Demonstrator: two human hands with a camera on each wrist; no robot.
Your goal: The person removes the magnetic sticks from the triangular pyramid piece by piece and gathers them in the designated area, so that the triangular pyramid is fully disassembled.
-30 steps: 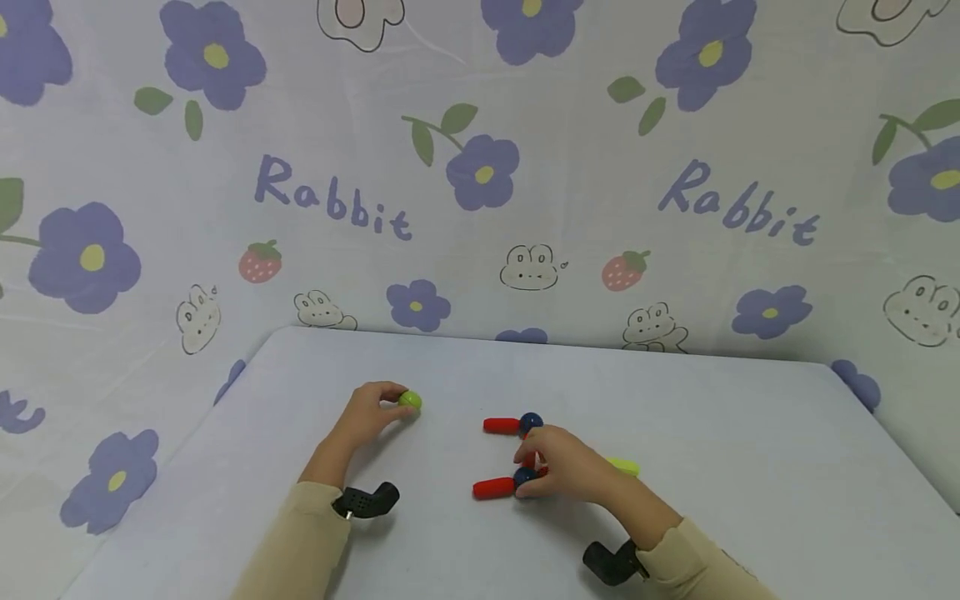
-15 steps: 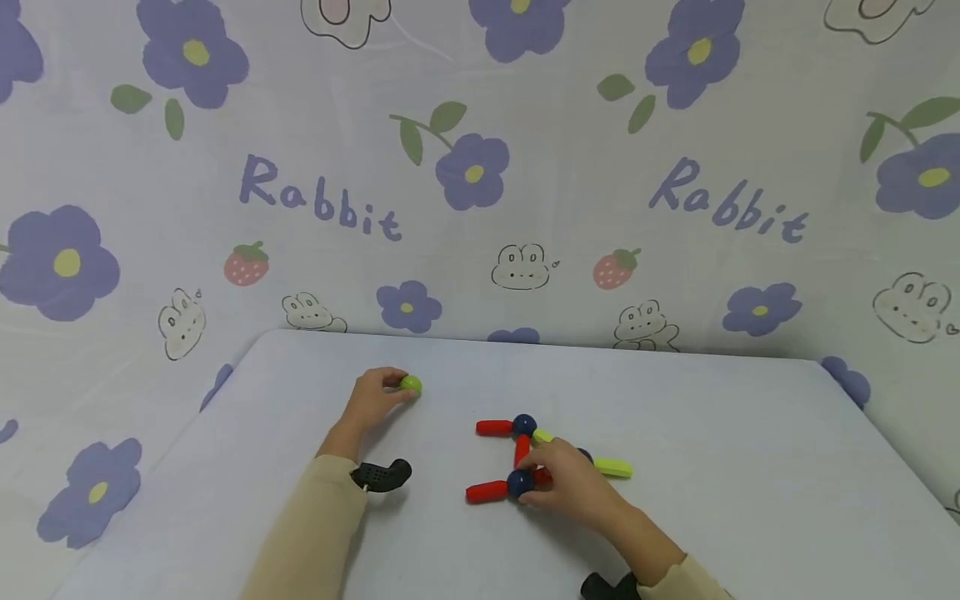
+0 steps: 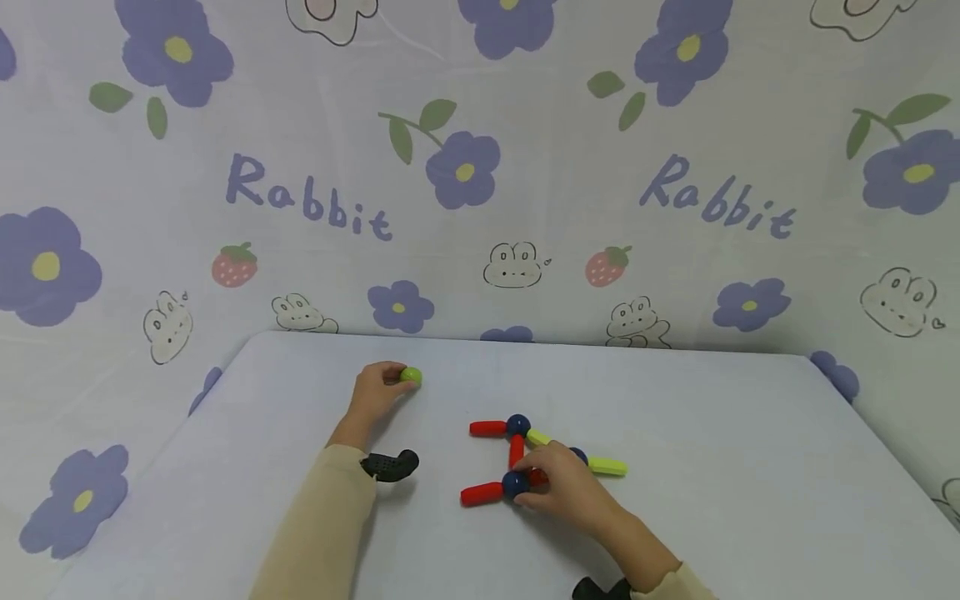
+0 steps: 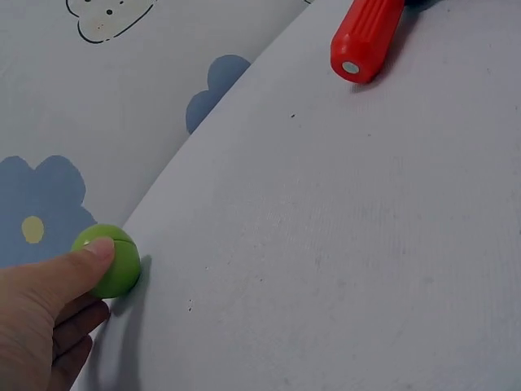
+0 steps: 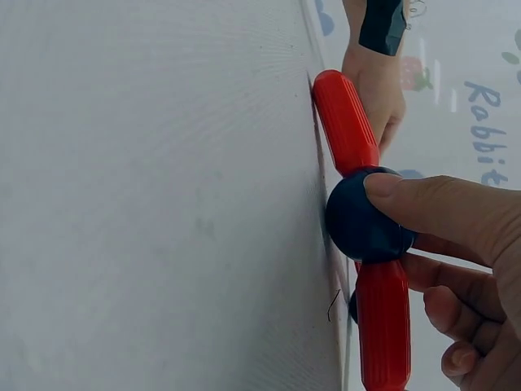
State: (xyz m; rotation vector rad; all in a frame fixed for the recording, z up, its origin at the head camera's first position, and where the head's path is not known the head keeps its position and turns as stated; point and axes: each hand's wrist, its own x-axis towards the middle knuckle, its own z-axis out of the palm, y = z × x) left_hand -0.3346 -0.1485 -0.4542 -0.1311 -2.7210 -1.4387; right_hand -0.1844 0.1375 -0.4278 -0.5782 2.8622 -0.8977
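My left hand pinches a light green ball between thumb and fingers, toward the back left of the table; the left wrist view shows the ball low over the white surface. My right hand pinches a dark blue ball, the near corner of a joined figure of magnetic rods and balls. From that ball a red rod points left, and other red rods run back and right. A second blue ball at the back carries another red rod pointing left.
A yellow-green rod links the back ball to a third blue ball, partly behind my right hand. Another yellow-green rod extends right from it. The white table ends at a flower-printed backdrop.
My left hand has moved slightly toward the back with the green ball. The right hand has shifted a little at the near blue ball, uncovering more of the figure behind it.
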